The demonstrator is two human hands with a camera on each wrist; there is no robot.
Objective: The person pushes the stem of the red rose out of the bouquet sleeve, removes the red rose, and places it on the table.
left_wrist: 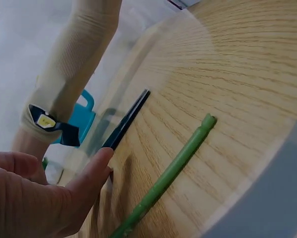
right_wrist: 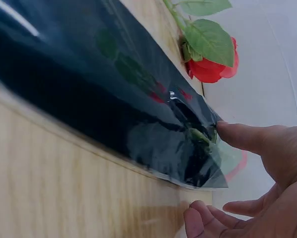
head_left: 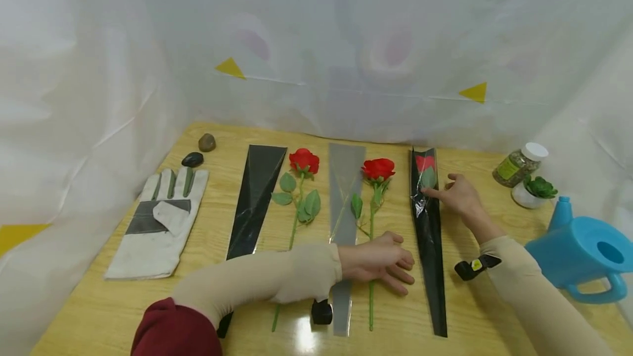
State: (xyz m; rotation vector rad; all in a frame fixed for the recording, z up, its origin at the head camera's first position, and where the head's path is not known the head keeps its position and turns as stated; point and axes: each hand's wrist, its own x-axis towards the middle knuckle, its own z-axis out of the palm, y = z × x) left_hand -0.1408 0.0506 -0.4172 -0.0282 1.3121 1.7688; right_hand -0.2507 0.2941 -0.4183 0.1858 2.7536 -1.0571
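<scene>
A black-backed flower sleeve (head_left: pixel 429 251) with a red rose (head_left: pixel 424 162) inside lies to the right of two bare roses. My right hand (head_left: pixel 460 198) is at its upper part; in the right wrist view the thumb (right_wrist: pixel 243 136) touches the clear film (right_wrist: pixel 208 144) while the other fingers stay apart from it. Over the stem of the nearer bare rose (head_left: pixel 378 169) is my left hand (head_left: pixel 378 260), fingers spread and holding nothing. In the left wrist view the green stem (left_wrist: pixel 168 173) lies beside that hand; whether they touch I cannot tell.
Further left lie a grey sleeve (head_left: pixel 346 180), another rose (head_left: pixel 304 161), a black sleeve (head_left: pixel 259 191), a work glove (head_left: pixel 153 246) and two stones (head_left: pixel 193 159). At right stand a jar (head_left: pixel 519 165), a potted succulent (head_left: pixel 536 188) and a blue watering can (head_left: pixel 578 251).
</scene>
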